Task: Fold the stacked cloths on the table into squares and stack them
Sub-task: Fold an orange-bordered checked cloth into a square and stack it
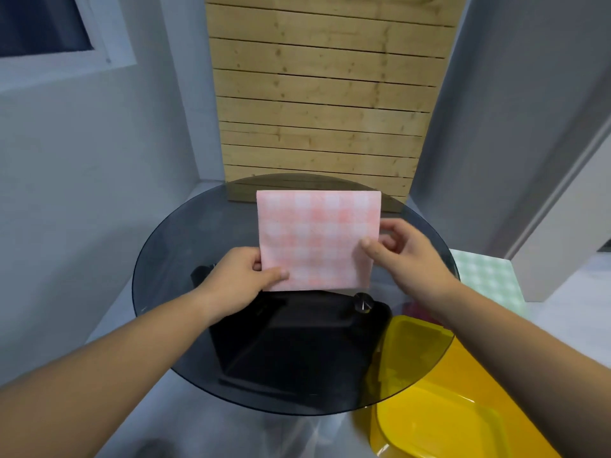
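The left hand (238,279) and right hand (406,252) are holding a pink-and-white checked cloth (317,239), already folded into a near square, over the round smoked-glass table (165,292), with fingers (277,274) pinching its lower side edges. A green checked cloth (489,279) is lying off to the right, so more folding and stacking is probably remaining.

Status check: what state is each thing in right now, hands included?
Pink cloth: folded roughly square, held by both hands.
Left hand: pinching the cloth's lower left corner.
Right hand: pinching its right edge.
Green cloth: lying flat to the right, untouched.
Yellow tub: open, partly under the table.
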